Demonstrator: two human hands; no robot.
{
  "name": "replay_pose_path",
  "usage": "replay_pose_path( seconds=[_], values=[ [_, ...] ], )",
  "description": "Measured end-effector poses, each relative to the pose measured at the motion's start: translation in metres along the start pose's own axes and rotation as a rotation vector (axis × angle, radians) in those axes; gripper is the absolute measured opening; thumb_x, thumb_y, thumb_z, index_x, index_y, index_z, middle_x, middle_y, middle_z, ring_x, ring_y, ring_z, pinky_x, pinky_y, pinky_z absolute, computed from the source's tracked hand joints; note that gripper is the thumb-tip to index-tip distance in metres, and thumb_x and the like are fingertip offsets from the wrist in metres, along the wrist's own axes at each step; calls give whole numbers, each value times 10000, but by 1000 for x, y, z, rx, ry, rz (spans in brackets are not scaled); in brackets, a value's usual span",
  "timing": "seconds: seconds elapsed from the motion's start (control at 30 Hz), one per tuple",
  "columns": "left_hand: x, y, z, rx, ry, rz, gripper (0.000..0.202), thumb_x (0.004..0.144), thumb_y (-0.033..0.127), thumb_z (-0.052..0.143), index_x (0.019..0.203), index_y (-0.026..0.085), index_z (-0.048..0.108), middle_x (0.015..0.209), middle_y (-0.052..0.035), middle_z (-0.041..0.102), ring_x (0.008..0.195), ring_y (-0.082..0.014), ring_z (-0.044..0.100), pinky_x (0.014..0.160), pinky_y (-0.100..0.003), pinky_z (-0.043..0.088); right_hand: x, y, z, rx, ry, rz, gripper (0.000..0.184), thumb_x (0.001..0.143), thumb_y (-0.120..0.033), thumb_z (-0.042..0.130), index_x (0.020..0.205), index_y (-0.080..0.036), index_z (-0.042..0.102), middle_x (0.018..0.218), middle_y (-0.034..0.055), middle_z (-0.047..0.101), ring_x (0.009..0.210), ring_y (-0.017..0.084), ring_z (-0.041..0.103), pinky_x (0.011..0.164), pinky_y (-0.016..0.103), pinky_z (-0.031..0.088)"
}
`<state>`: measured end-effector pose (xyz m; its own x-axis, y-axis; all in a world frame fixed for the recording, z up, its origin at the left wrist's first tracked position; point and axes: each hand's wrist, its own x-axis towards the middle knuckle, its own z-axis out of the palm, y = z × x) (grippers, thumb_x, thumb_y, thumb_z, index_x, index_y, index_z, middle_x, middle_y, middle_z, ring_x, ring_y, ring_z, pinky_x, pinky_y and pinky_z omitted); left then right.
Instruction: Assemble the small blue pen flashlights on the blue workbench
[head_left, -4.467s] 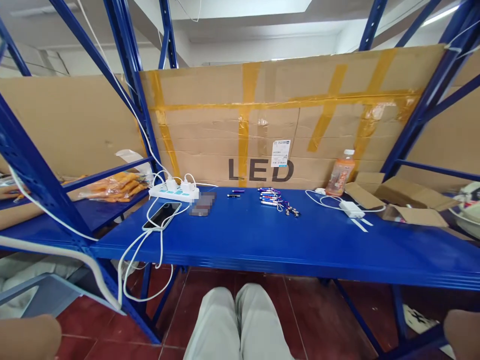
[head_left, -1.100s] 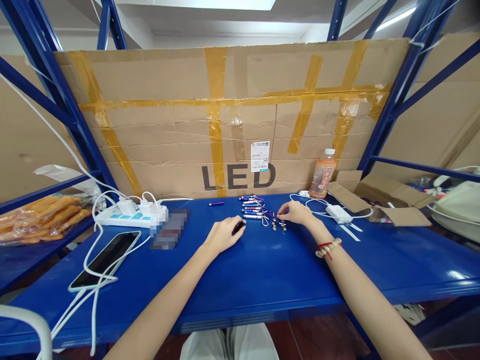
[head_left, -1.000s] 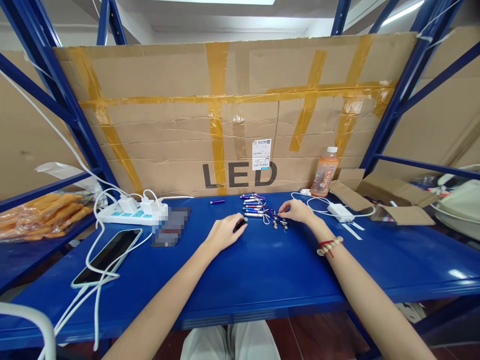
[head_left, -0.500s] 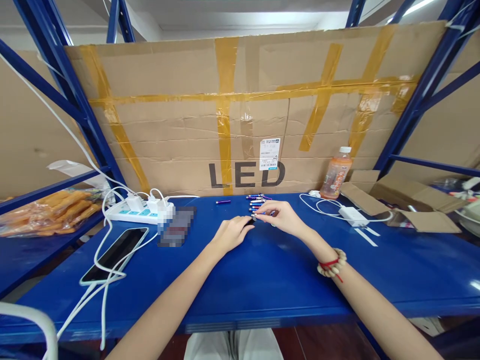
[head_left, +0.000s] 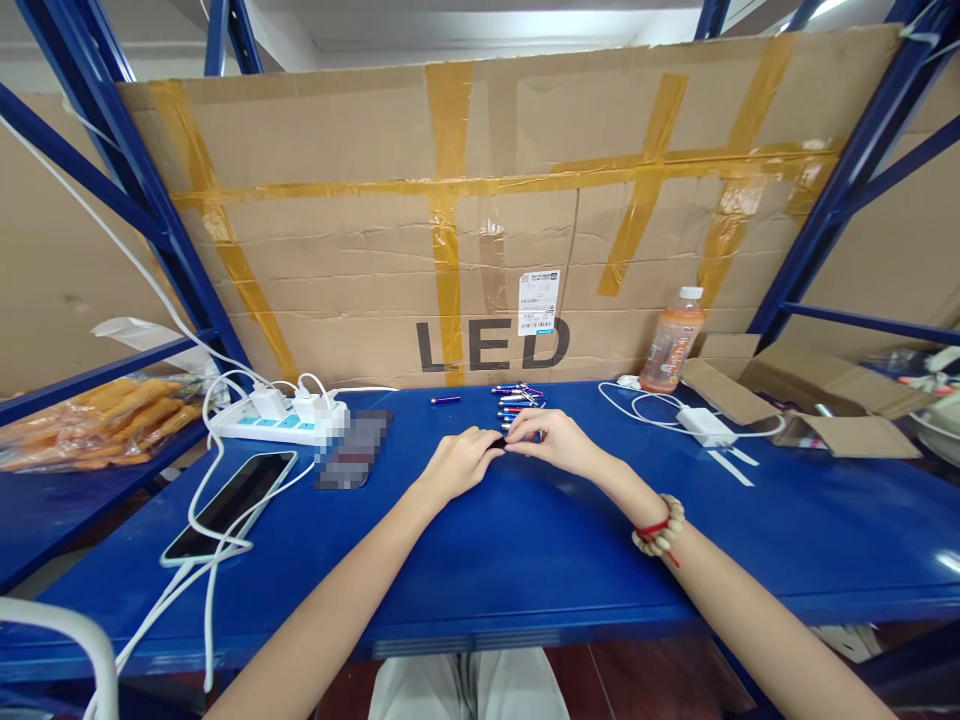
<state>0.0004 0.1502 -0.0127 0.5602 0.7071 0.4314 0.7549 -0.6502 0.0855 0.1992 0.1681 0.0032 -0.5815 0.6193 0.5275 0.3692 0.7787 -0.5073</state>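
Note:
Near the middle of the blue tabletop [head_left: 480,580], my left hand [head_left: 465,458] is closed on a small dark object [head_left: 495,444], most of it covered by the fingers. My right hand [head_left: 553,442] pinches at the right end of this object, thumb and fingertips together; what lies between them is too small to make out. Just behind the hands lie several slim blue and purple pen-like sticks [head_left: 511,390] with shiny metal parts, some partly hidden by the right hand. A single purple stick [head_left: 445,400] rests apart, to their left.
At left are a white power strip [head_left: 277,422], a phone [head_left: 231,508] with white cables over it, and a blurred dark item [head_left: 354,450]. Rightward stand an orange drink bottle [head_left: 672,340], a white adapter [head_left: 705,426] and an open cardboard box [head_left: 817,400]. A cardboard sheet [head_left: 360,250] closes off the back.
My right hand's fingers have lowered slightly and curled in closer to the dark object. A shiny bit seen at the fingertips before is now hidden. My left hand has barely moved.

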Motion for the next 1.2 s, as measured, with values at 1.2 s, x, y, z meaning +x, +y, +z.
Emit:
replay_pose_path(
  seconds=[1.2],
  values=[
    [1,6,-7,-96,-21,-138,95,921,237,424,978,193,486,998,16,593,945,-124,563,651,-197,386,-17,29,-55,-559,-30,657,22,706,-234,702,715,-252,712,788,-35,644,787,175,589,515,200,332]
  ],
)
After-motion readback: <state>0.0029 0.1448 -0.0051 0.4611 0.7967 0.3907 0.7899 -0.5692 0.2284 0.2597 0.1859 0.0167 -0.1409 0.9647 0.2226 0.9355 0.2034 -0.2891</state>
